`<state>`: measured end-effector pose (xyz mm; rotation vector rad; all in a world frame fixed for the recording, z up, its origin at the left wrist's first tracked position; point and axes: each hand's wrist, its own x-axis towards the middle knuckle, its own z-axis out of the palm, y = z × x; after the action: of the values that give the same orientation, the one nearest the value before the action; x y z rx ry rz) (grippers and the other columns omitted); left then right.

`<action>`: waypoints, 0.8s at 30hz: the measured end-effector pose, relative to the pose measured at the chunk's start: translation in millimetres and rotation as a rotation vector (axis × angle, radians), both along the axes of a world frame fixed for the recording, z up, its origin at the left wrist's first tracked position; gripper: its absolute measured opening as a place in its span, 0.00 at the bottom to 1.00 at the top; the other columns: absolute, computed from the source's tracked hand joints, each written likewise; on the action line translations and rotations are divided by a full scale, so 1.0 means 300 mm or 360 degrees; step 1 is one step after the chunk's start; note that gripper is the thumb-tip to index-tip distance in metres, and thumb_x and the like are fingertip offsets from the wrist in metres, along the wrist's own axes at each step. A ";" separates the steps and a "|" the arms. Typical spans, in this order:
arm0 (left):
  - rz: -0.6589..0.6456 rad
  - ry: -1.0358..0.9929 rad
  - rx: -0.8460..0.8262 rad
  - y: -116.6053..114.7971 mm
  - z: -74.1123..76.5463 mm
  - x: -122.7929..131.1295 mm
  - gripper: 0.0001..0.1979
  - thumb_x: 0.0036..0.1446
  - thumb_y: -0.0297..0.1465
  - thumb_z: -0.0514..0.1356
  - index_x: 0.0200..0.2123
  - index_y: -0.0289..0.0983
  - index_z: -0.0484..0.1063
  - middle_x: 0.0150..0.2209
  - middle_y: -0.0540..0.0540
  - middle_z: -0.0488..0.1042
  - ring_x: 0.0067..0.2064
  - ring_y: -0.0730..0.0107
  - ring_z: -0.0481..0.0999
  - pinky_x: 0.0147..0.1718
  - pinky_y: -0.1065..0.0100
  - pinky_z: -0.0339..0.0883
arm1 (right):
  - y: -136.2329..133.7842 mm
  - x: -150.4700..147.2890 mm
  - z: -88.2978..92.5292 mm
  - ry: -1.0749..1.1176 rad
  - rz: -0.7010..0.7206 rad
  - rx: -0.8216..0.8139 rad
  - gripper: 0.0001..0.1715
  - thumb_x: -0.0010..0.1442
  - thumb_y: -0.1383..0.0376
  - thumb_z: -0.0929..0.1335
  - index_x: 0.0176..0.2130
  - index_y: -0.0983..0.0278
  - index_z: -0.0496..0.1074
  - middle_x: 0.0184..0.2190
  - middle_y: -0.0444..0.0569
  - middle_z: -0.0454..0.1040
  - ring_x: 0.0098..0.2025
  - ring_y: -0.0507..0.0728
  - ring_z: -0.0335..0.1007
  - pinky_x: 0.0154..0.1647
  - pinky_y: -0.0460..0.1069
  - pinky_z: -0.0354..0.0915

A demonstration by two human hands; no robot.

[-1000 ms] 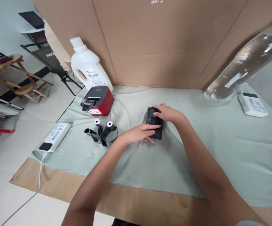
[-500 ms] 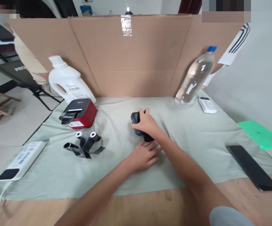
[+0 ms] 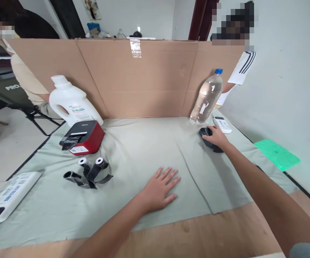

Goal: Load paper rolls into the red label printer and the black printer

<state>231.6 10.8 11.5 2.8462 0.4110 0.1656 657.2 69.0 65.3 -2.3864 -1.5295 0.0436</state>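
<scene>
My right hand (image 3: 216,137) is closed round a small black device (image 3: 207,138) that lies on the pale green cloth (image 3: 133,143) at the far right, just in front of a clear water bottle (image 3: 206,96). My left hand (image 3: 159,188) lies flat on the cloth near the front middle, fingers spread, holding nothing. To its left lie black ribbon rolls (image 3: 89,171) with white cores.
A red and black label printer (image 3: 83,137) and a white jug (image 3: 70,103) stand at the back left before a cardboard screen (image 3: 144,79). A white power strip (image 3: 7,195) lies front left, a white remote (image 3: 222,124) beside the bottle, a green sheet (image 3: 277,154) at right. Other people stand behind the screen.
My right hand has carried the black device from the middle of the cloth to the far right by the bottle. My left hand let go of it and now rests flat. The view rose.
</scene>
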 end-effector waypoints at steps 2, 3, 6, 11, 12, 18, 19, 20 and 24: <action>0.0018 -0.0028 -0.0030 -0.002 0.003 -0.001 0.34 0.72 0.50 0.44 0.75 0.43 0.48 0.76 0.43 0.46 0.77 0.52 0.45 0.73 0.44 0.40 | 0.002 -0.019 0.010 -0.0037 -0.0054 -0.0095 0.46 0.57 0.48 0.70 0.68 0.66 0.64 0.66 0.71 0.60 0.61 0.75 0.66 0.55 0.64 0.64; 0.0027 -0.0044 -0.0049 -0.004 0.004 -0.001 0.34 0.72 0.51 0.45 0.75 0.43 0.49 0.76 0.43 0.46 0.77 0.52 0.45 0.73 0.44 0.41 | 0.004 -0.042 0.019 -0.0096 -0.0091 -0.0102 0.47 0.58 0.47 0.69 0.69 0.65 0.63 0.68 0.73 0.58 0.62 0.78 0.63 0.55 0.67 0.61; 0.0023 -0.0087 -0.0068 -0.007 0.012 0.006 0.34 0.71 0.51 0.47 0.74 0.41 0.52 0.76 0.41 0.48 0.76 0.52 0.47 0.73 0.44 0.42 | 0.017 -0.168 0.053 -0.0372 -0.0101 0.0120 0.48 0.62 0.44 0.67 0.72 0.64 0.59 0.70 0.76 0.53 0.66 0.83 0.54 0.57 0.72 0.52; 0.0037 -0.0289 0.0067 0.046 0.100 -0.037 0.21 0.72 0.41 0.51 0.61 0.41 0.72 0.65 0.45 0.71 0.68 0.59 0.67 0.68 0.54 0.55 | 0.071 -0.526 0.071 -0.0368 0.0438 0.0538 0.43 0.62 0.50 0.67 0.70 0.65 0.62 0.66 0.69 0.63 0.65 0.77 0.59 0.62 0.70 0.50; 0.0119 -0.0390 0.0134 0.071 0.135 -0.076 0.19 0.72 0.37 0.51 0.57 0.42 0.75 0.61 0.46 0.76 0.65 0.61 0.71 0.65 0.56 0.58 | 0.088 -0.610 0.066 -0.0287 0.0581 0.0554 0.41 0.62 0.51 0.66 0.68 0.66 0.65 0.64 0.67 0.65 0.64 0.75 0.60 0.63 0.69 0.51; 0.1518 -0.1326 0.0437 0.374 0.310 -0.575 0.14 0.67 0.32 0.53 0.47 0.38 0.78 0.51 0.42 0.80 0.55 0.61 0.75 0.58 0.60 0.64 | 0.257 -1.134 -0.005 0.0453 0.1367 0.0413 0.26 0.66 0.59 0.63 0.60 0.62 0.73 0.62 0.55 0.73 0.64 0.64 0.66 0.67 0.62 0.57; 0.1826 -0.1488 0.0367 0.440 0.315 -0.671 0.15 0.66 0.31 0.53 0.49 0.36 0.77 0.53 0.41 0.78 0.55 0.61 0.75 0.57 0.61 0.65 | 0.296 -1.223 -0.019 0.0580 0.1437 0.0377 0.27 0.66 0.59 0.63 0.61 0.62 0.73 0.62 0.54 0.73 0.65 0.62 0.65 0.68 0.60 0.57; 0.2118 -0.1615 0.0231 0.504 0.312 -0.757 0.16 0.65 0.30 0.54 0.51 0.34 0.75 0.54 0.39 0.77 0.55 0.62 0.75 0.56 0.62 0.66 | 0.337 -1.310 -0.033 0.0693 0.1477 0.0328 0.28 0.66 0.60 0.64 0.62 0.63 0.71 0.64 0.54 0.71 0.67 0.61 0.64 0.69 0.59 0.57; 0.2468 -0.1550 -0.0549 0.676 0.254 -0.954 0.13 0.60 0.33 0.58 0.43 0.30 0.77 0.44 0.39 0.81 0.47 0.62 0.77 0.50 0.61 0.70 | 0.486 -1.610 -0.079 0.0997 0.1402 0.0026 0.49 0.61 0.54 0.71 0.72 0.69 0.54 0.73 0.59 0.56 0.74 0.63 0.53 0.73 0.57 0.53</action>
<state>-54.4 213.6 87.7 1.2196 1.8911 1.3950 174.2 214.9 41.5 -1.2915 -2.0289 0.8560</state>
